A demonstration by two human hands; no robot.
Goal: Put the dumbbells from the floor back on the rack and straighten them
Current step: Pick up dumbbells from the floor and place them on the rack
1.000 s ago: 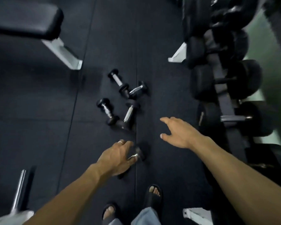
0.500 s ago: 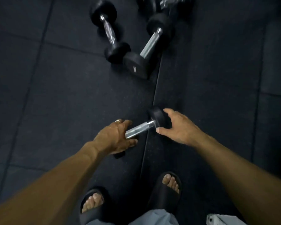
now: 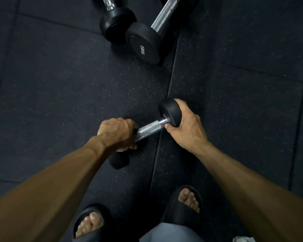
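Note:
A small black dumbbell (image 3: 151, 127) with a knurled chrome handle lies slanted on the dark rubber floor in front of my feet. My left hand (image 3: 118, 132) is wrapped around the lower part of its handle, just above the near head (image 3: 118, 161). My right hand (image 3: 185, 124) cups the far head (image 3: 170, 111) from the right side. Further ahead lie two more dumbbells: one marked 5KG (image 3: 144, 43) with its chrome bar running up to the right, and a smaller one (image 3: 116, 23) touching it on the left. The rack is out of view.
The floor (image 3: 59, 84) is dark speckled rubber tiles with a seam running down the middle. My feet in black slides (image 3: 184, 201) stand just behind the held dumbbell. A pale object's corner (image 3: 241, 239) shows at the bottom right edge.
The view has dropped closer to the floor. My left hand has closed around the handle, and my right hand has gone from touching the far head to gripping it.

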